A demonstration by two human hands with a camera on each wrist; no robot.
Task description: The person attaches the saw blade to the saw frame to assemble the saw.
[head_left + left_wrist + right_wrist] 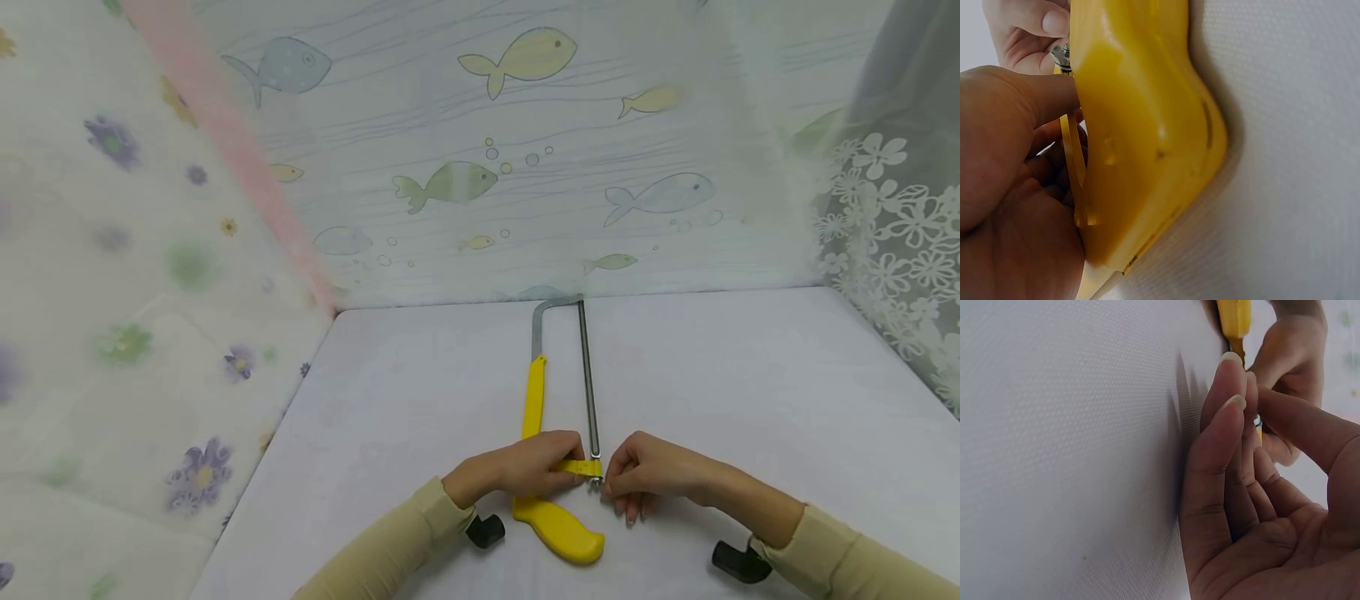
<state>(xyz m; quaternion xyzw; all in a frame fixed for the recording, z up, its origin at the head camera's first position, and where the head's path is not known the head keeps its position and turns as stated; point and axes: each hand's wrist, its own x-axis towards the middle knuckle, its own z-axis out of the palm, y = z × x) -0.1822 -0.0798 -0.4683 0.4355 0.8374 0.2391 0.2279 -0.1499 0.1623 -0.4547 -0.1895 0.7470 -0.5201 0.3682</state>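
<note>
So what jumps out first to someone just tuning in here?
The yellow hacksaw lying flat mid-table, blade pointing at the fish-print curtain. The left hand grips its frame near the handle, while the right hand pinches the small metal fastener at the blade's near end.

A white table point(750, 392) fills the lower middle and right of the head view, its surface finely dotted in the wrist views. Its far edge runs across the middle of the frame, meeting patterned fabric at the back and on both sides. A hacksaw point(537, 408) lies flat on the table just right of centre, running from the far edge down toward the bottom of the frame. Its grey metal frame and thin blade point(588, 383) point to the far edge; its yellow handle point(558, 529) lies nearest the bottom edge.
</note>
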